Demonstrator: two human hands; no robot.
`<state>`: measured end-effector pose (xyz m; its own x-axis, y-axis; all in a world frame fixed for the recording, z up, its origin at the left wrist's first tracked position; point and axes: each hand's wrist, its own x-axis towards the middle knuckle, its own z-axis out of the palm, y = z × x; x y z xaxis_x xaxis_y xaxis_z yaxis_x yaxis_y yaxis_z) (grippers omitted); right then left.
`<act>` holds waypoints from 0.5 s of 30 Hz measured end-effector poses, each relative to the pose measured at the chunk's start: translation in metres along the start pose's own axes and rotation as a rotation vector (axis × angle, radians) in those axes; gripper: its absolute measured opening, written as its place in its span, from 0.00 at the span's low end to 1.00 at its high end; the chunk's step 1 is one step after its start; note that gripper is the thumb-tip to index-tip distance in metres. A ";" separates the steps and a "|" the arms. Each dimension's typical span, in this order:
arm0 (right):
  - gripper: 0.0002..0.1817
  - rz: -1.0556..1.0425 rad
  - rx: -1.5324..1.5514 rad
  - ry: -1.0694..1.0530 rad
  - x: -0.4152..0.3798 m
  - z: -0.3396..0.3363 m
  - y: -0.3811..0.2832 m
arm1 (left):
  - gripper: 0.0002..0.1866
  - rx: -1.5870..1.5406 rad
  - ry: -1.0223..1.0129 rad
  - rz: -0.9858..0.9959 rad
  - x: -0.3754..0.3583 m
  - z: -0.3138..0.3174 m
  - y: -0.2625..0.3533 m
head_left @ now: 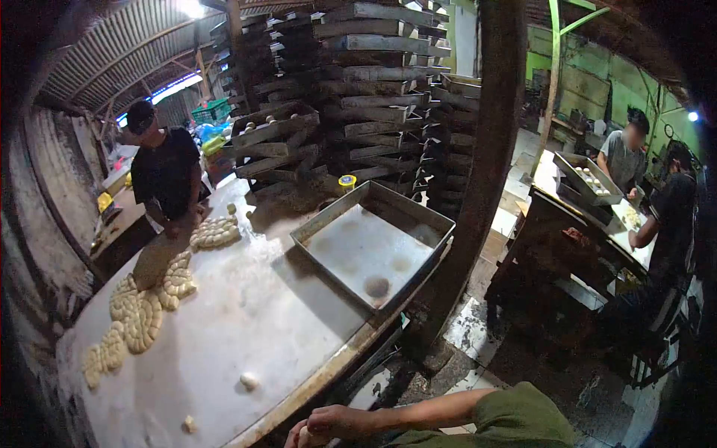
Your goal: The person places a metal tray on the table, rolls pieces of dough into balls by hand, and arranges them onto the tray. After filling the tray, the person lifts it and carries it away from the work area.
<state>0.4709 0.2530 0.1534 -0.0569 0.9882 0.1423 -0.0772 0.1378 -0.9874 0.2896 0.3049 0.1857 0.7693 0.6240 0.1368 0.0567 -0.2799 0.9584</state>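
Note:
My right hand (340, 422) is at the bottom edge, just off the table's near side, its fingers curled over a small pale piece of dough (305, 436). Against it, my left hand (293, 435) shows only as a sliver; the frame's edge cuts off the rest, so its grip is hidden. On the white table (254, 313) close by lie a round dough ball (249, 381) and a smaller dough lump (190, 425). Farther left, cut dough pieces (142, 321) lie in coiled rows.
A metal tray (373, 246) with raised sides sits at the table's right edge. Stacked trays (381, 89) rise behind it, beside a dark post (497, 149). One person (168, 168) stands across the table; two others work at another table (635, 246) on the right.

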 end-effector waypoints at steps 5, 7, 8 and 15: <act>0.10 -0.319 -0.332 0.098 0.012 0.002 -0.013 | 0.19 -0.122 0.120 -0.194 0.029 -0.007 -0.013; 0.12 -0.319 -0.507 0.090 0.017 0.000 -0.004 | 0.18 -0.125 0.122 -0.205 0.034 -0.012 -0.019; 0.12 -0.315 -0.513 0.094 0.025 -0.002 0.004 | 0.18 -0.123 0.118 -0.207 0.036 -0.015 -0.024; 0.18 0.151 -0.035 0.022 0.067 0.003 0.001 | 0.15 -0.083 0.044 -0.088 0.044 -0.055 -0.049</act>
<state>0.4637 0.3191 0.1618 -0.0438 0.9990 -0.0089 -0.0348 -0.0105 -0.9993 0.2852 0.3860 0.1590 0.7350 0.6753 0.0606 0.0681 -0.1624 0.9844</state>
